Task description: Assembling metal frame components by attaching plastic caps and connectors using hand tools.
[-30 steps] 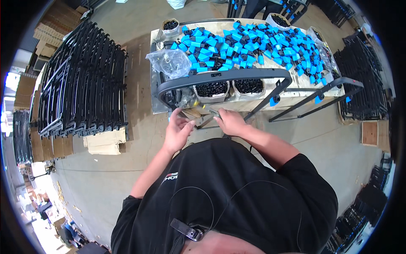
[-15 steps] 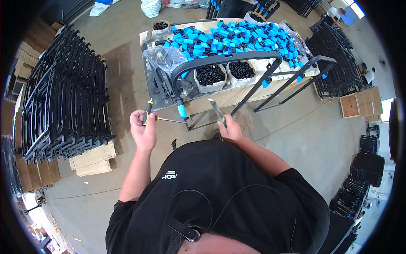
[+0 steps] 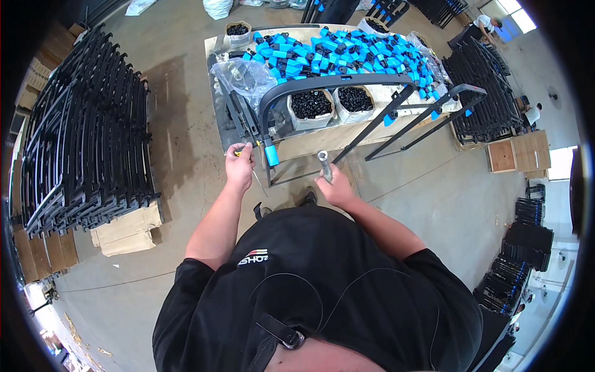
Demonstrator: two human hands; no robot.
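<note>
- Our left hand grasps a yellow-handled screwdriver; half a second ago its shaft pointed across, and now it slants down toward us.
- That hand has moved up beside the blue end cap on the black tubular frame, which puts the driver near that leg; we see no contact.
- Our right hand clasps a metal tool, its round, socket-like end now turned into view.
- The frame arches over the tabletop's near edge, its capped leg by the near-left corner.
- Two white bags of black fittings stand along the near edge.
- Our black shirt bears printed lettering and coloured stripes; we make out no other writing.
</note>
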